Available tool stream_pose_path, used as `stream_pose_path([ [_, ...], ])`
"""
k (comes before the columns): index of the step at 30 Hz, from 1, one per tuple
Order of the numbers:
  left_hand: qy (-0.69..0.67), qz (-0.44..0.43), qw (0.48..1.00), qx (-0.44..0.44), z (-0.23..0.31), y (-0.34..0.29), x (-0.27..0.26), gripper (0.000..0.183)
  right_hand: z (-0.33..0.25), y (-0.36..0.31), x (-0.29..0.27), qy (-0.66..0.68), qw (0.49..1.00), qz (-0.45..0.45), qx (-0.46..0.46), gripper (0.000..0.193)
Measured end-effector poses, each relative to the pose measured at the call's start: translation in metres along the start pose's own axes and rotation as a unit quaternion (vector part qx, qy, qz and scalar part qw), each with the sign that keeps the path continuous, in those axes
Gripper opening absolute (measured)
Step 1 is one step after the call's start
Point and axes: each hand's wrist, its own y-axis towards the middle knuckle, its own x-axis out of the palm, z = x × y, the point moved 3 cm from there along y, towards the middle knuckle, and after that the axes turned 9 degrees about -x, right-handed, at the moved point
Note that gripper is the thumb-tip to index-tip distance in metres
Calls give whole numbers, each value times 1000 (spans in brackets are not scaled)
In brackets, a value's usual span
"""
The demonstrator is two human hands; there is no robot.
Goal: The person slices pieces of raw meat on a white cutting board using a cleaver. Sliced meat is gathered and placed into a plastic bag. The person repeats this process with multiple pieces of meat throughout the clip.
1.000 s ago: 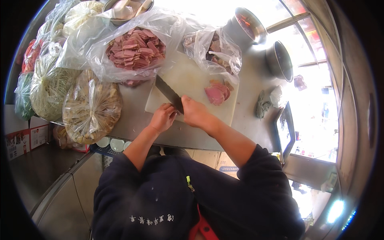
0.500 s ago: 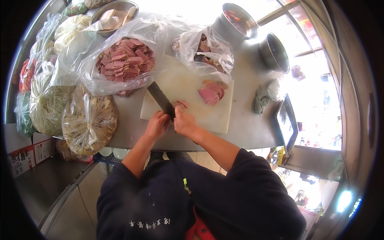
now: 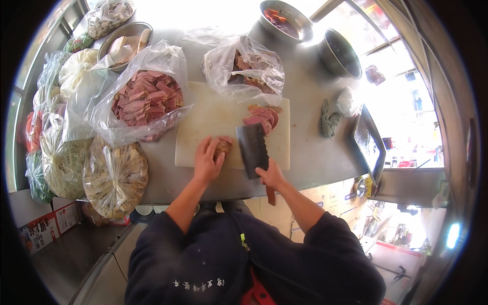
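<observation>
My right hand grips the wooden handle of a broad dark cleaver. Its blade lies nearly flat to view over the right part of a white cutting board, with its far end by a small pile of pink meat slices. On the board's near side, my left hand has its fingers curled round a small brownish-pink piece of meat. Beyond the board to the left, an open plastic bag holds a heap of sliced pink meat. Darker meat chunks show inside another open bag.
Several tied bags, including a bag of pale strips, crowd the table's left side. A steel bowl stands behind them. Two more metal bowls, one with reddish liquid and a dark bowl, sit far right. A green cloth lies near a black tray.
The cleaver has swung from the board's left to its right in my right hand, which moved away from the left. My left hand has moved forward onto the meat piece. The view shifted slightly.
</observation>
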Motion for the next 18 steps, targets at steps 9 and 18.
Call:
stream_pose_path([
  [9, 7, 128, 989, 77, 20, 22, -38, 40, -73, -3, 126, 2, 984, -54, -168, 37],
  [18, 124, 221, 967, 19, 10, 163, -243, 19, -180, -12, 132, 78, 981, -91, -155, 38],
])
